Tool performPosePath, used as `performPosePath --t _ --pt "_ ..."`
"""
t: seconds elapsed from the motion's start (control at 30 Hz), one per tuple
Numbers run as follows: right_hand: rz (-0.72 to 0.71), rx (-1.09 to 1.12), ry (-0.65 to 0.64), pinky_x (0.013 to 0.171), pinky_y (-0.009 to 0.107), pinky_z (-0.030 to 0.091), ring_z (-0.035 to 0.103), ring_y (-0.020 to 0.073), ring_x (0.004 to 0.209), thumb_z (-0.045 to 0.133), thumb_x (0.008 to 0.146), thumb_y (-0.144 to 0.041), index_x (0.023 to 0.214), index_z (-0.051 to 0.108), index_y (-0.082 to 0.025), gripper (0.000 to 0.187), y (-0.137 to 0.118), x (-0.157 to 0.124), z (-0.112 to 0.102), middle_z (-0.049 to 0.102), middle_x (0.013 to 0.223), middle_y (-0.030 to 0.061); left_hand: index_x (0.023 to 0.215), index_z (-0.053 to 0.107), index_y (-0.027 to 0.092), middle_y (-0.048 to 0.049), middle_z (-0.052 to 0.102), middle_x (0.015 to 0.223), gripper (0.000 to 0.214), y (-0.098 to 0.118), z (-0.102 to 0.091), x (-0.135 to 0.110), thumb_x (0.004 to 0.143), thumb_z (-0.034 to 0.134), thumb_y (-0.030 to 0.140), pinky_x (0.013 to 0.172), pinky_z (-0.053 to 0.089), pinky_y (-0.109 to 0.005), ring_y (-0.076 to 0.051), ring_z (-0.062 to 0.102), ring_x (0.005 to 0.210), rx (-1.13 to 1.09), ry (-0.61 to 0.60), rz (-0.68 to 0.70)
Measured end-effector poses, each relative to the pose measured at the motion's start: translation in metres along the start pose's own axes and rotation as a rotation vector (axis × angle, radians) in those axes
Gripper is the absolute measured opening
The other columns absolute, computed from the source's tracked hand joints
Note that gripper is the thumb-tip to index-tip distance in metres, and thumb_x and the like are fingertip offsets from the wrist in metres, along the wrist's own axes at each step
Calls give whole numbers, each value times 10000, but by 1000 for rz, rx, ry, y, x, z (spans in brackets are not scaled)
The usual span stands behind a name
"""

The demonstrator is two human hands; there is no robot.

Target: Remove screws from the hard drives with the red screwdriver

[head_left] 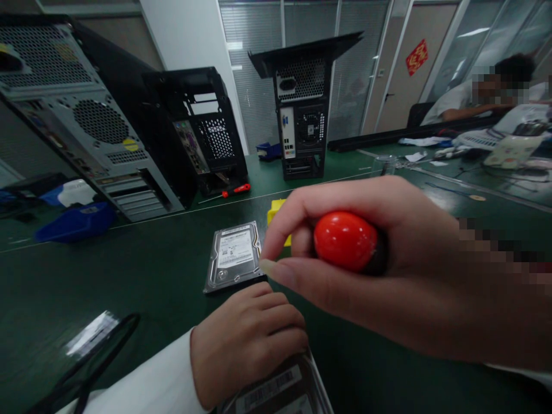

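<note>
My right hand is closed around a screwdriver; the rounded red end of its handle faces me, while the shaft is hidden. The thumb and forefinger of that hand meet at their tips, and whether anything small sits between them cannot be made out. Below it, my left hand grips a hard drive at the bottom edge of the view, its fingers curled over the drive's far end. A second hard drive lies label up on the green table, just beyond my left hand.
Computer cases stand at the left, with another tower at the back. A red-handled screwdriver lies before them. A yellow object is partly behind my right hand. Blue bin and black cable lie left. A person sits back right.
</note>
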State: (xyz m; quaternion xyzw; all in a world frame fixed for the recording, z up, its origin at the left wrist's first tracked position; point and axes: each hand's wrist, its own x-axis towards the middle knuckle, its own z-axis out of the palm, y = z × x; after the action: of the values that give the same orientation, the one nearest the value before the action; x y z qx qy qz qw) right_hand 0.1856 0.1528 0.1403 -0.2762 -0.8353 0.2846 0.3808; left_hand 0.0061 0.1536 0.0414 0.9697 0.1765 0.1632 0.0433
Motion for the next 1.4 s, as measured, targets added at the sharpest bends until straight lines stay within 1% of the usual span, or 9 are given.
performPosePath --t 0.27,0.37,0.57,0.7,0.87,1.0,1.1,1.2,1.4 --pt "32 40 -42 515 74 478 568 30 576 611 777 -150 708 618 -171 72 2 0 -2 644 672 -63 898 650 195 3 673 898 274 -2 4 -1 976 393 245 824 452 -289 -129 608 810 -95 11 -46" --pt "43 34 -13 530 82 477 565 36 590 592 781 -161 713 612 -171 72 -4 -3 -1 638 682 -52 889 660 198 6 678 896 289 -2 7 -1 977 393 265 833 453 -291 -125 613 803 -127 11 -77" --pt "57 50 42 527 174 475 573 102 637 443 857 -436 799 662 -236 302 -39 -17 2 561 669 -9 930 666 204 2 679 927 234 -6 8 -2 955 450 289 810 459 -265 -130 622 827 -201 -12 -115" --pt "69 171 73 470 207 431 572 128 630 444 830 -514 895 650 -287 314 -51 -16 0 538 620 -18 973 661 207 0 684 964 202 -12 7 -4 944 475 281 760 464 -223 -123 631 837 -258 -48 -99" --pt "113 510 160 357 228 290 347 82 387 464 832 -422 984 578 -258 252 -24 -5 -4 390 514 -48 963 657 182 -8 687 962 157 -13 7 -4 929 507 209 771 458 -215 -121 633 858 -309 -73 -87" --pt "-25 679 220 333 151 335 356 58 371 452 825 -308 1007 506 -245 199 1 0 -3 379 533 -68 947 654 172 -17 690 952 143 -12 9 -5 925 517 204 734 443 -228 -122 633 826 -303 -42 -79" --pt "-25 723 276 325 125 344 361 47 357 417 797 -196 1041 489 -256 261 8 1 -1 406 534 -67 945 656 168 -26 695 931 176 -13 14 -7 940 495 238 692 435 -238 -127 635 792 -277 4 -44" --pt "6 707 276 314 125 341 368 45 346 427 787 -178 1054 483 -271 288 6 1 1 407 520 -73 946 654 172 -30 696 923 240 -15 20 -9 965 439 278 667 431 -248 -130 632 772 -258 61 -9" --pt "-9 621 265 311 113 340 319 38 310 395 781 -152 1069 441 -245 306 3 1 4 346 470 -98 962 671 186 -31 691 922 245 -18 19 -10 956 451 294 704 459 -244 -129 618 757 -248 11 -37"
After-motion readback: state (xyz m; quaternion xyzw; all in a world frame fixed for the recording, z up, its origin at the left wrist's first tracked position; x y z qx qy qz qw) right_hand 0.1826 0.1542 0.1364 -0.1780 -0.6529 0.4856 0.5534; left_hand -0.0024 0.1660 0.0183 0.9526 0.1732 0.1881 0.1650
